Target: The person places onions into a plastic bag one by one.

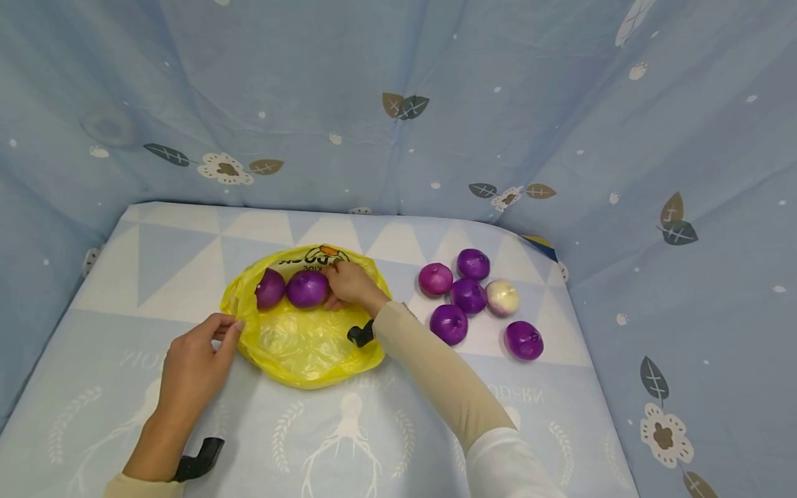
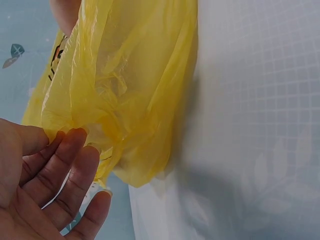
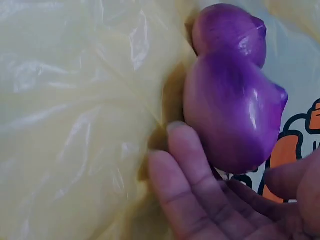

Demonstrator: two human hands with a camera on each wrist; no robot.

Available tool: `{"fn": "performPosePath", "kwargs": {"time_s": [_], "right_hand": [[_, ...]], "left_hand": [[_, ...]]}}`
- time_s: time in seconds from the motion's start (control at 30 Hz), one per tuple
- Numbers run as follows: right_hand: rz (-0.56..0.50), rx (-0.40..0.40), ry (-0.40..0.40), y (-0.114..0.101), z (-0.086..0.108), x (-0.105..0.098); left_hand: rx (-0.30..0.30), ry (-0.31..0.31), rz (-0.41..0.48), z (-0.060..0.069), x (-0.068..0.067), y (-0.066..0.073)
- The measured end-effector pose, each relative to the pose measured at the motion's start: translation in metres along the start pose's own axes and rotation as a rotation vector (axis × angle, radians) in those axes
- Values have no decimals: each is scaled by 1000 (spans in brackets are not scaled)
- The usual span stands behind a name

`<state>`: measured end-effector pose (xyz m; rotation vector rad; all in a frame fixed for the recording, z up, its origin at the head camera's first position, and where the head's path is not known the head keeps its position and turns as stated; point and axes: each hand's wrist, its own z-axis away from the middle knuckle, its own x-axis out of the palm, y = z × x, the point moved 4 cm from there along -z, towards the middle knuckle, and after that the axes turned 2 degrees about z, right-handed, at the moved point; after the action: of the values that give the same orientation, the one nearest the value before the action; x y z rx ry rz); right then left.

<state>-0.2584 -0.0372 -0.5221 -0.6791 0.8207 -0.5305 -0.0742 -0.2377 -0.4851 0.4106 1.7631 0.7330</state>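
A yellow plastic bag (image 1: 305, 346) lies with its mouth spread wide. Two purple onions, one at the left (image 1: 270, 289) and one in the middle (image 1: 307, 289), rest side by side inside. My left hand (image 1: 196, 360) pinches the bag's left rim between thumb and fingers, as the left wrist view shows on the bag (image 2: 150, 110). My right hand (image 1: 353, 285) is inside the bag, right of the nearer onion. In the right wrist view its fingers (image 3: 187, 185) are extended at the lower end of that onion (image 3: 230, 115), not curled round it.
Right of the bag, several purple onions (image 1: 468, 296) sit grouped on the patterned tablecloth (image 1: 349, 443), with a pale onion (image 1: 502, 298) beside them. Another purple onion (image 1: 524, 341) lies slightly apart. Blue printed curtains (image 1: 349, 83) hang behind and at the sides.
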Motion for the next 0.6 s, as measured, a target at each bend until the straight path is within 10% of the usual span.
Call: {"fn": "performPosePath", "kwargs": {"time_s": [0.33, 0.6], "right_hand": [[37, -71, 34, -3, 4, 1], [399, -250, 12, -14, 30, 2]], "left_hand": [[-14, -8, -2, 0, 0, -1], [-15, 6, -2, 0, -1, 0]]}}
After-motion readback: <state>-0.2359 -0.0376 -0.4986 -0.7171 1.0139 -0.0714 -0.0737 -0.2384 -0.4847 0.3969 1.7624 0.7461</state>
